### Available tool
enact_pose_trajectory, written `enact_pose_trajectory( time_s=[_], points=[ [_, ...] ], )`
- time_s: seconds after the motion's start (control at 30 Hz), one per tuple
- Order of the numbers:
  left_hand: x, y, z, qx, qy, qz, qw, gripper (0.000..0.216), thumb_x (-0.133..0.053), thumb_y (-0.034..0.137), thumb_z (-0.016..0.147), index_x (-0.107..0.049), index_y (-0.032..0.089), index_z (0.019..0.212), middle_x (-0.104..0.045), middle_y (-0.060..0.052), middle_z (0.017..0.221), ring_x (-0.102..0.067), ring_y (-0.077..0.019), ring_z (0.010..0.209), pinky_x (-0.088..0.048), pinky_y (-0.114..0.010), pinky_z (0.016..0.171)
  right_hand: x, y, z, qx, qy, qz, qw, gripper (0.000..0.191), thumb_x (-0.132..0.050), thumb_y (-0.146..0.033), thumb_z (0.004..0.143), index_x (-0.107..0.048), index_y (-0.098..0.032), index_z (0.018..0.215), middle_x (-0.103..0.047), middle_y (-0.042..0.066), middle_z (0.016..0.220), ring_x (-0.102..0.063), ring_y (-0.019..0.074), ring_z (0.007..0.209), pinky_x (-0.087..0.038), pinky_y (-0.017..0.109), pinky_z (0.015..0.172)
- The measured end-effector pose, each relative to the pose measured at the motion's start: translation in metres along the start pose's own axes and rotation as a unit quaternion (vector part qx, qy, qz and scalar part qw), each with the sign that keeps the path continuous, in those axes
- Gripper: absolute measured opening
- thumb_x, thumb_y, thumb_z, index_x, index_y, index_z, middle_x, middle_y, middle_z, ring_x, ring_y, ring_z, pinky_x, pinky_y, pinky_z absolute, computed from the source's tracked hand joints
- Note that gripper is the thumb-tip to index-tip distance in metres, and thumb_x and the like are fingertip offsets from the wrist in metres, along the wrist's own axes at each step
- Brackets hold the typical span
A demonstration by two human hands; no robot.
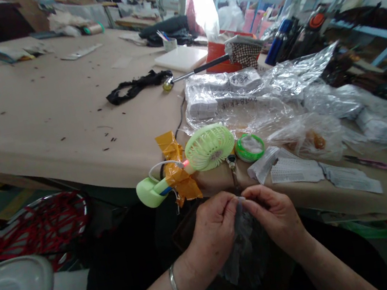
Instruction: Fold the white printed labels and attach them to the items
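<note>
Just off the table's front edge, my left hand (216, 223) and my right hand (274, 215) are brought close together, both pinched. A thin translucent plastic sheet or bag (243, 243) hangs from between the fingertips down over my lap. A tiny whitish bit shows at the pinch point, too small to name. Directly beyond the hands, a small metal fitting (233, 165) hangs at the table edge. Left of it, a light green handheld fan (209, 147) is fastened to the edge with orange-brown tape (180, 179). A green-rimmed round tub (249, 147) stands right of the fan.
Printed paper strips (296, 167) and a thin pink-handled tool (369, 162) lie to the right. Behind them spread clear plastic bags (254, 90). Farther back are a black-handled hammer-like tool (199, 69) and a black strap (135, 86). A red-corded seat (39, 225) stands lower left.
</note>
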State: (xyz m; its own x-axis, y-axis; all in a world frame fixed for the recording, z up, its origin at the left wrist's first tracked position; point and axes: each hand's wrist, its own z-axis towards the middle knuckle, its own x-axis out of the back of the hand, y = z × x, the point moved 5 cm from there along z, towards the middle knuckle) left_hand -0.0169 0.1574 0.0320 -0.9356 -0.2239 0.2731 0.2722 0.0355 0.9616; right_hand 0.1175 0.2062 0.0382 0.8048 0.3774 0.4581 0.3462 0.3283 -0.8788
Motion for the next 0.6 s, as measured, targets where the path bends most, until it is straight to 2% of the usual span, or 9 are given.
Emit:
enact_pose_trajectory(
  time_s=[0.07,0.13,0.2,0.27,0.33,0.43,0.5,0.6],
  points=[
    [0.000,-0.007,-0.005,0.014,-0.009,0.000,1.000,0.022,-0.050,0.026,0.087,-0.065,0.019,0.072,-0.061,0.000,0.064,-0.054,-0.0131,0.061,-0.040,-0.022,0.059,0.007,-0.009,-0.005,0.037,-0.009,-0.052,0.998,0.011,-0.057,-0.028,0.085,-0.060,-0.020,0.077,-0.059,-0.002,0.064,-0.055,0.0114,0.057,-0.043,0.021,0.054],
    [0.001,-0.016,-0.007,0.032,-0.011,-0.004,0.999,0.023,-0.051,0.028,0.087,-0.067,0.019,0.073,-0.064,-0.001,0.067,-0.057,-0.0148,0.064,-0.042,-0.023,0.061,0.018,-0.022,-0.004,0.109,0.011,-0.108,0.988,0.015,-0.055,-0.024,0.087,-0.055,-0.021,0.072,-0.055,-0.003,0.061,-0.052,0.0112,0.055,-0.043,0.022,0.053],
    [0.002,-0.025,-0.008,0.036,-0.001,-0.014,0.999,0.019,-0.053,0.029,0.086,-0.070,0.021,0.085,-0.071,-0.003,0.081,-0.063,-0.0178,0.076,-0.046,-0.025,0.071,0.030,-0.035,0.004,0.189,0.050,-0.175,0.965,0.011,-0.052,-0.020,0.088,-0.056,-0.021,0.077,-0.058,0.001,0.071,-0.056,0.0143,0.068,-0.047,0.026,0.064],
    [0.005,-0.032,-0.008,0.039,0.019,-0.021,0.999,0.020,-0.057,0.029,0.084,-0.071,0.022,0.098,-0.073,-0.005,0.096,-0.065,-0.0208,0.090,-0.046,-0.027,0.082,0.040,-0.041,0.017,0.243,0.093,-0.264,0.929,0.010,-0.053,-0.019,0.088,-0.061,-0.020,0.093,-0.064,0.007,0.092,-0.058,0.0212,0.093,-0.047,0.036,0.084],
    [0.006,-0.036,-0.009,0.044,0.034,-0.023,0.998,0.024,-0.059,0.029,0.082,-0.070,0.022,0.102,-0.072,-0.006,0.101,-0.064,-0.0226,0.096,-0.046,-0.029,0.087,0.044,-0.040,0.034,0.253,0.120,-0.356,0.891,0.024,-0.055,-0.022,0.087,-0.060,-0.019,0.110,-0.062,0.011,0.115,-0.049,0.0288,0.114,-0.038,0.047,0.098],
    [0.006,-0.040,-0.012,0.056,0.031,-0.011,0.998,0.021,-0.058,0.029,0.082,-0.072,0.021,0.096,-0.073,-0.007,0.097,-0.066,-0.0224,0.092,-0.047,-0.029,0.083,0.043,-0.029,0.052,0.230,0.115,-0.438,0.862,0.032,-0.058,-0.026,0.086,-0.059,-0.018,0.117,-0.057,0.012,0.127,-0.041,0.0339,0.124,-0.031,0.053,0.104],
    [0.004,-0.041,-0.015,0.060,0.023,0.005,0.998,0.020,-0.056,0.028,0.083,-0.072,0.020,0.091,-0.073,-0.006,0.091,-0.066,-0.0215,0.086,-0.048,-0.028,0.079,0.044,-0.024,0.055,0.228,0.118,-0.444,0.859,0.032,-0.056,-0.027,0.087,-0.059,-0.017,0.117,-0.057,0.011,0.127,-0.041,0.0330,0.125,-0.031,0.053,0.105],
    [0.002,-0.042,-0.016,0.066,0.014,0.019,0.998,0.021,-0.053,0.027,0.083,-0.071,0.019,0.086,-0.073,-0.005,0.084,-0.066,-0.0204,0.079,-0.048,-0.026,0.072,0.054,-0.023,0.044,0.257,0.160,-0.387,0.871,0.032,-0.053,-0.027,0.089,-0.056,-0.016,0.119,-0.058,0.013,0.123,-0.045,0.0291,0.122,-0.036,0.049,0.103]
  ],
)
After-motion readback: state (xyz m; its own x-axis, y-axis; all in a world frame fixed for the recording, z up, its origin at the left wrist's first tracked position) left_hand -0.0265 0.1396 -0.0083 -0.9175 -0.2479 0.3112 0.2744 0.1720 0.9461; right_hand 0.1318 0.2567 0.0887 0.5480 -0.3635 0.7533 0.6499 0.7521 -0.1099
